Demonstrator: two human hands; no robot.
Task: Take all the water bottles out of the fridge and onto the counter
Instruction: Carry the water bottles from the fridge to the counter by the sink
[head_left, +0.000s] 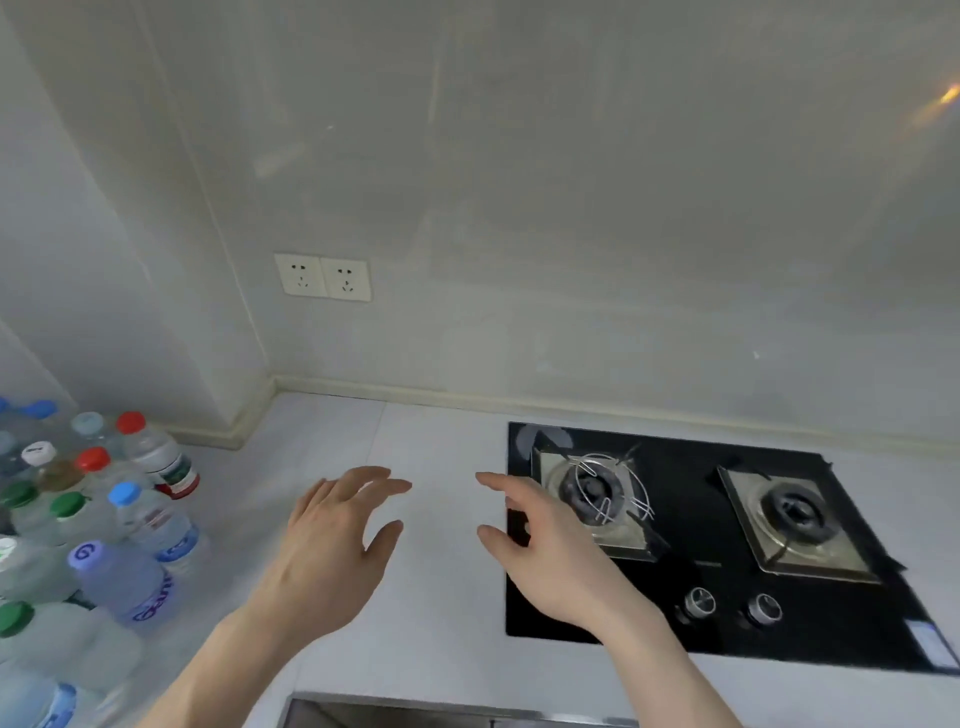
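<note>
While both hands hover over the pale counter (431, 623), neither holds anything: the left hand (332, 551) and the right hand (545, 551) are released, fingers loosely spread and slightly bent, palms turned toward each other with a bare stretch of counter between them. Whether they touch the surface cannot be told.

At the near left of the counter stands a crowd of water bottles (78, 530), packed close together and upright. Their caps differ: red, green, white, pale blue and bright blue. A bottle with a red cap (156, 452) at the far right edge of the group wears a red, white and green label, but its writing is too blurred to read. Just nearer, a bottle with a blue cap (158, 522) carries a pale label with blue print that cannot be made out. Nearer still, a bottle with a lilac cap (122, 579) shows a "G" mark on its cap and blue lettering on its side that begins "Gan"; the rest curves out of sight. Other bottles run off the left and bottom edges.

To the right, set into the counter, lies a black glass stove (727, 618) with two burners and two round knobs along its near edge. A wire ring (610, 488) sits on the left burner, just beyond the right hand's fingers. A small label at the stove's near right corner is unreadable.

On the far wall, a double socket (323, 277) sits above the counter, left of the stove.
</note>
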